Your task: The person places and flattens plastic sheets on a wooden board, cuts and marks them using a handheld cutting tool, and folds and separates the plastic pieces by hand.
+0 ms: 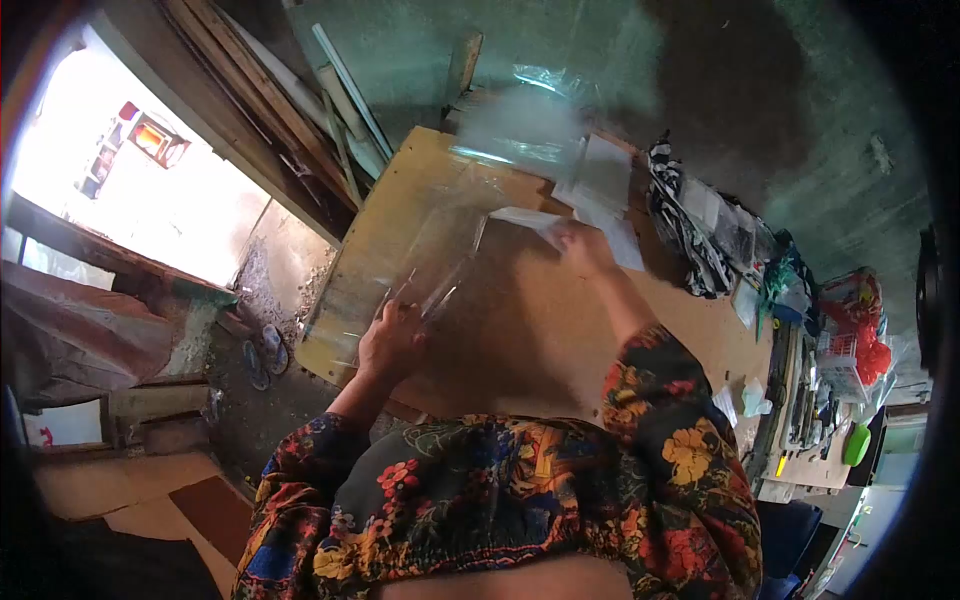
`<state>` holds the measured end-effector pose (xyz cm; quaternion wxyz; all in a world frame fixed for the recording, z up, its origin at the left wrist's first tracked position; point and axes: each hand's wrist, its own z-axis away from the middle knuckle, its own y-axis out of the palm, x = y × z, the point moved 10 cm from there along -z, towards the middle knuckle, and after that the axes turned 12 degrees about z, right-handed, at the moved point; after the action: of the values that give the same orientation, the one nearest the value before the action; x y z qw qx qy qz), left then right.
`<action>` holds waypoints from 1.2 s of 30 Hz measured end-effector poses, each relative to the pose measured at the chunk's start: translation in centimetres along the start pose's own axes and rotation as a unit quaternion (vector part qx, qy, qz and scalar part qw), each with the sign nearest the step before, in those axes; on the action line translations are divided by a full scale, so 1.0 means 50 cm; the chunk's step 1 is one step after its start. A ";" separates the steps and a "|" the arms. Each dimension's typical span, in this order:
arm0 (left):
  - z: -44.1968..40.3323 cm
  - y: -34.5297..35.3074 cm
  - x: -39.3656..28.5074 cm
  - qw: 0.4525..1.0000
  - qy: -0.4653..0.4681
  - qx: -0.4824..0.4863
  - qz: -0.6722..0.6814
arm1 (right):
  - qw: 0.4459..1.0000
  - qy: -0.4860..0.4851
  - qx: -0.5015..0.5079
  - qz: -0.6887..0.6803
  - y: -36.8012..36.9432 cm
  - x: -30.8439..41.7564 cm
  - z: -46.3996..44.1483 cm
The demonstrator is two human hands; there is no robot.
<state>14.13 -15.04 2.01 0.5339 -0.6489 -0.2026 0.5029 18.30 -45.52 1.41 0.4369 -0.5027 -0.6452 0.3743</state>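
Note:
A clear plastic bag [440, 245] lies on the left part of the brown board table. My left hand [390, 342] is at its near end, with the fingers closed on the plastic edge. Farther right, my right hand [585, 250] grips a white paper sheet [528, 218], which stretches left towards the bag's right edge. Whether the sheet's tip is inside the bag or only beside it, I cannot tell. Just beyond my right hand lie more white sheets [605, 175], loosely stacked. A pile of clear plastic [522, 125] sits at the table's far edge.
The board table [520, 340] spans the middle. Black-and-white striped cloth or plastic [690, 225] lies along its right side, near a basket with a red bag [865, 345]. Wooden planks [270, 100] lean at the upper left, by a bright doorway. Slippers [265, 358] lie on the floor.

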 end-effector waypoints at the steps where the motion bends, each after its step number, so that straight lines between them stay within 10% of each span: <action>1: 0.001 0.001 -0.006 1.000 -0.009 0.016 -0.024 | 1.000 0.001 -0.001 0.003 -0.041 0.010 0.020; 3: 0.002 -0.021 -0.042 0.997 0.058 -0.050 -0.034 | 0.938 0.278 0.106 -0.175 -0.071 -0.060 0.107; 6: 0.007 -0.056 -0.150 0.980 0.164 -0.115 0.013 | 0.877 0.314 0.019 -0.363 0.010 -0.101 0.222; 10: -0.022 0.023 -0.286 0.918 0.096 0.072 0.378 | 0.937 0.205 0.042 -0.280 -0.152 0.122 0.228; 12: -0.012 0.102 -0.340 0.729 -0.044 0.189 0.656 | 0.967 0.116 0.004 -0.226 -0.190 0.178 0.236; 13: -0.007 0.115 -0.352 0.730 -0.041 0.194 0.654 | 0.985 0.023 -0.031 -0.167 -0.222 0.214 0.241; 18: 0.026 0.127 -0.397 0.701 -0.025 0.152 0.696 | 0.932 0.159 0.081 -0.316 -0.230 0.160 0.297; 21: 0.026 0.134 -0.393 0.842 -0.018 0.194 0.503 | 0.852 0.236 0.065 -0.462 -0.200 0.075 0.353; 26: -0.009 0.129 -0.381 0.887 0.006 0.122 0.445 | 0.783 0.442 -0.122 -0.420 -0.293 -0.133 0.463; 36: -0.300 0.051 -0.160 0.944 -0.055 -0.201 0.255 | 0.603 0.527 -0.460 -0.383 -0.519 -0.328 0.745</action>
<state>23.19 -29.66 2.06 0.2336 -0.7441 -0.1563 0.6061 -23.22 -68.69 9.70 0.5154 -0.4547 -0.5237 -0.5032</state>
